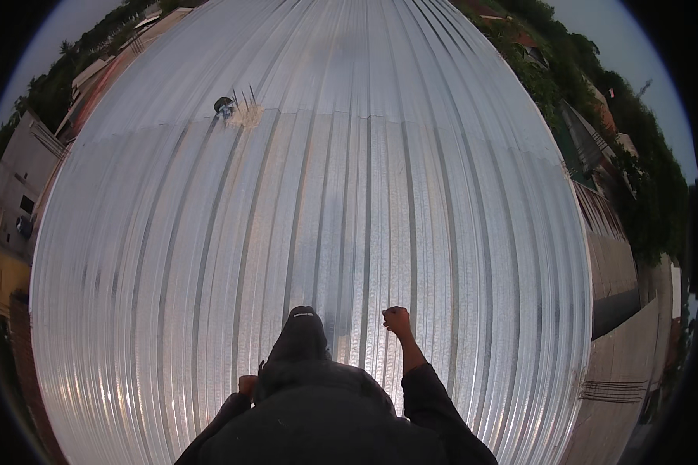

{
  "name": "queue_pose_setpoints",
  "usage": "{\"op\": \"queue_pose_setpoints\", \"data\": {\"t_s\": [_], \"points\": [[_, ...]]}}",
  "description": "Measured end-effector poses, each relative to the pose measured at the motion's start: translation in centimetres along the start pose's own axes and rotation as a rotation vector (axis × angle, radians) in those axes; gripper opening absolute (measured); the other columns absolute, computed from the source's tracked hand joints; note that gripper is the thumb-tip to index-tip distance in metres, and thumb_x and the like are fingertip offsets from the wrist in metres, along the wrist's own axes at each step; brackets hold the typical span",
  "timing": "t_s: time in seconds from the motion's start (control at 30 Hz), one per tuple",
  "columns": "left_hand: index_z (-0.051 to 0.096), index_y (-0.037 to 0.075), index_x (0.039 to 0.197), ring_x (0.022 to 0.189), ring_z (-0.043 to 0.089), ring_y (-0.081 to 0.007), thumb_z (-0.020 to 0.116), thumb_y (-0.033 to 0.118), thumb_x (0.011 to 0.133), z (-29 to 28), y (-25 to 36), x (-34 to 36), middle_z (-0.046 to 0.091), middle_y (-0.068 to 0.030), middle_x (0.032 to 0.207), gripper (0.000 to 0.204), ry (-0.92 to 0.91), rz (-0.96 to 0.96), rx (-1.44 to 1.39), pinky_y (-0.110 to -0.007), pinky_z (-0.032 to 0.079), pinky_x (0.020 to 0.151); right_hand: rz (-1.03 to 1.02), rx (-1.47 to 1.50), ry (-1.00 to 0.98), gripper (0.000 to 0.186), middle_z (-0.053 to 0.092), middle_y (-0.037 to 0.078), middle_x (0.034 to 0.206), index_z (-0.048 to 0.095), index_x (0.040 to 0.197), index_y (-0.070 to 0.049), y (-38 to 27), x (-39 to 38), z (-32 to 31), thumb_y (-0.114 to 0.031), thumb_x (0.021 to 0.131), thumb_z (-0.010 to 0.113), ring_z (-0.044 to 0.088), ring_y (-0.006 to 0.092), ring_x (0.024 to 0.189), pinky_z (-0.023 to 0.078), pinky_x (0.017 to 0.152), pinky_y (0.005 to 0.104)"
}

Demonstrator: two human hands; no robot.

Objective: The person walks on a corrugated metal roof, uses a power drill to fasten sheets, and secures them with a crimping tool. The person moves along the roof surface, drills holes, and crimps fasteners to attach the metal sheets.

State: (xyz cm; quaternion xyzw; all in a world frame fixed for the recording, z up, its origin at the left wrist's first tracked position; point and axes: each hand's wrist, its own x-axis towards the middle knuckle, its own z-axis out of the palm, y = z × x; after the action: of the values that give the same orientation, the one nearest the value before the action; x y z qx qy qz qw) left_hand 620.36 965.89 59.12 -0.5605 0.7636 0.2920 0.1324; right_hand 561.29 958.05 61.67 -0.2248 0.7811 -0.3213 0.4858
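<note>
My right hand (396,321) is held out in front of me over the ribbed metal roof (349,217). Its fingers are curled closed, and nothing shows sticking out of them. Low beside my dark clothing is my left hand (247,385), mostly hidden; the part that shows looks curled, and whatever it may hold is out of sight. A small dark piece stands up next to it. Between the hands, a dark-covered leg or foot (302,337) with a small pale mark near its tip reaches forward.
Upright thin rods (246,97) poke through a pale rough patch far left, with a dark round object and something bluish (224,107) beside them. An overlapping sheet seam crosses the roof there. Roof edges drop off at both sides toward buildings (23,170) and trees (647,178).
</note>
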Motion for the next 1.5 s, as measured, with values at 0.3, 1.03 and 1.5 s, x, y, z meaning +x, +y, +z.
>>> {"op": "queue_pose_setpoints", "data": {"t_s": [0.3, 1.03, 1.5], "points": [[0.073, 0.002, 0.087, 0.084, 0.07, -0.0347, 0.065, 0.029, 0.085, -28.2, 13.4, 51.1, 0.072, -0.016, 0.087, 0.029, 0.309, 0.226, -0.346, -0.045, 0.054, 0.078, -0.311, -0.862, 0.091, 0.028, 0.07, 0.025, 0.1, 0.069, 0.094, 0.003, -31.2, 38.5, -1.9, -0.022, 0.081, 0.064, 0.069, 0.0416, 0.096, 0.056, 0.084, 0.0474], [0.06, 0.01, 0.116, 0.093, 0.067, -0.032, 0.066, 0.03, 0.086, -91.9, 76.1, 124.2, 0.067, -0.0139, 0.1, 0.036, -0.021, 0.721, -0.716, -0.043, 0.052, 0.08, -0.608, -1.37, -0.297, 0.016, 0.073, 0.016, 0.094, 0.073, 0.091, -0.005, -92.5, 110.9, -17.5, -0.015, 0.081, 0.065, 0.072, 0.0336, 0.09, 0.058, 0.075, 0.0443], [0.069, 0.005, 0.083, 0.084, 0.063, -0.0393, 0.066, 0.015, 0.06, -120.2, 77.8, 177.6, 0.065, -0.0195, 0.086, 0.025, 0.09, 0.778, -0.319, -0.051, 0.045, 0.066, -0.595, -1.283, -0.288, 0.02, 0.073, 0.018, 0.089, 0.075, 0.088, -0.005, -128.2, 149.7, -13.7, -0.021, 0.081, 0.065, 0.072, 0.0349, 0.086, 0.058, 0.075, 0.0457]]}}
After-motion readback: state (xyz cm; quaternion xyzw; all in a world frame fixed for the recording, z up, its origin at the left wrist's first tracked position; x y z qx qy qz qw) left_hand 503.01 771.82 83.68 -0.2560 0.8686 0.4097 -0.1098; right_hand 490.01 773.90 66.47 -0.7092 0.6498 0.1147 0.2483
